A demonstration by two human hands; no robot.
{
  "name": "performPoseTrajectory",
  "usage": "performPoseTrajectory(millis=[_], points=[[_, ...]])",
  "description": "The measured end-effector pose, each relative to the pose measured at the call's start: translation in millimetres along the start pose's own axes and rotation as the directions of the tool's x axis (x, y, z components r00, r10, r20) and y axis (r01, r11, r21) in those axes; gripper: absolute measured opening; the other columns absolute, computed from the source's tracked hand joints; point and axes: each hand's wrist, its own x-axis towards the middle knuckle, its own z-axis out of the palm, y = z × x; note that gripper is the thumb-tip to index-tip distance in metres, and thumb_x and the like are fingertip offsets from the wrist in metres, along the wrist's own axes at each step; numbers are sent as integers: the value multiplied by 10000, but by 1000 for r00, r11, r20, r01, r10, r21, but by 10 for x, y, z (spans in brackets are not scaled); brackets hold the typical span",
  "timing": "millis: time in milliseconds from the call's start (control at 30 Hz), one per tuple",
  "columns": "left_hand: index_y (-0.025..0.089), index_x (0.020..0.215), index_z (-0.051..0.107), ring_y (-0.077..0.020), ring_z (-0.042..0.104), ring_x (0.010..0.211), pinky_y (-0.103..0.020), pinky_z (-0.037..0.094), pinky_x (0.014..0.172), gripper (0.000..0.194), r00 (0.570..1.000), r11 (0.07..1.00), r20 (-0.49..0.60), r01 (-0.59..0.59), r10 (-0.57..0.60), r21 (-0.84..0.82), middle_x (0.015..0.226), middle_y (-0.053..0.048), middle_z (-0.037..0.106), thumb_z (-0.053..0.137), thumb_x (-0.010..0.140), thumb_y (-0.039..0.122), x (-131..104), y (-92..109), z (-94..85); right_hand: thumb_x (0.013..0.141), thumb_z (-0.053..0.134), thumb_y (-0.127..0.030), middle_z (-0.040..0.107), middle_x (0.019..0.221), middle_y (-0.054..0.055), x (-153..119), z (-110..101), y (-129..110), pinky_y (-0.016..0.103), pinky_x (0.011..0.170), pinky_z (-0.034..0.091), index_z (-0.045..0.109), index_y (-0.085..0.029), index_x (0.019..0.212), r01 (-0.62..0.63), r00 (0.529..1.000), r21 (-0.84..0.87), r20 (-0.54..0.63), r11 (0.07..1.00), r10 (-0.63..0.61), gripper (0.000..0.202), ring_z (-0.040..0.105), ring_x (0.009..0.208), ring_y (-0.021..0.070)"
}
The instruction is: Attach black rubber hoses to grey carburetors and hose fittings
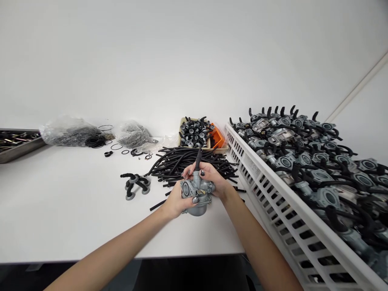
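Note:
A grey metal carburetor (196, 195) is held over the white table (60, 210), a little in front of me. My left hand (176, 201) grips its left side and underside. My right hand (212, 178) wraps its top and right side, fingers around a short black rubber hose (198, 158) that sticks up from the carburetor. Just behind my hands lies a pile of black hoses (184, 163). Left of my hands rest small black elbow parts with grey caps (135, 185).
A white slotted crate (281, 202) full of carburetors with hoses runs along the right. At the back stand a box of black caps (194, 133), an orange piece (217, 137), clear bags of small parts (71, 131) and loose rings. A metal tray (15, 143) sits far left.

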Motion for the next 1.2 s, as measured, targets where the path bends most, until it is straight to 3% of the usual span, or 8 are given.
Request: performPoseTrajectory(millis=[300,500,700,933,1200], points=[[164,864,678,-174,561,749,-282,477,682,544,999,1000,-36,-3,2,-26,816,-50,647,831,507,544,-8,-102,-66,740,691,-622,662,888,70,4,30,-6,284,738,508,654,-165,833,37,999,-43,3,998,-37,469,605,791,168],[179,909,659,-190,575,781,-295,489,710,601,998,998,-70,-1,-3,-57,827,-40,640,844,465,540,-11,-42,-27,780,656,-521,678,881,78,9,51,-25,311,760,508,659,-170,810,-2,999,16,-32,1000,3,352,614,804,192],[177,846,652,-171,562,724,-278,483,658,589,998,997,-64,6,-11,-75,779,-30,627,853,435,547,-15,-48,-42,668,684,-370,672,914,101,-1,22,-35,342,800,505,689,-137,871,-12,1000,77,6,997,12,310,609,876,232],[187,908,643,-151,552,739,-257,477,677,622,997,995,-83,1,-9,-103,812,-18,624,858,449,548,-29,-86,-56,704,743,-396,669,942,84,-11,-16,3,308,802,505,679,-146,918,-2,1000,50,19,999,1,336,610,860,194],[176,851,636,-140,544,677,-261,468,637,568,998,988,-59,28,-37,-149,755,-10,615,872,453,506,-21,-25,-14,701,786,-390,671,929,60,-21,-7,13,297,760,516,591,-173,854,-3,999,64,-41,998,5,329,625,812,169]])
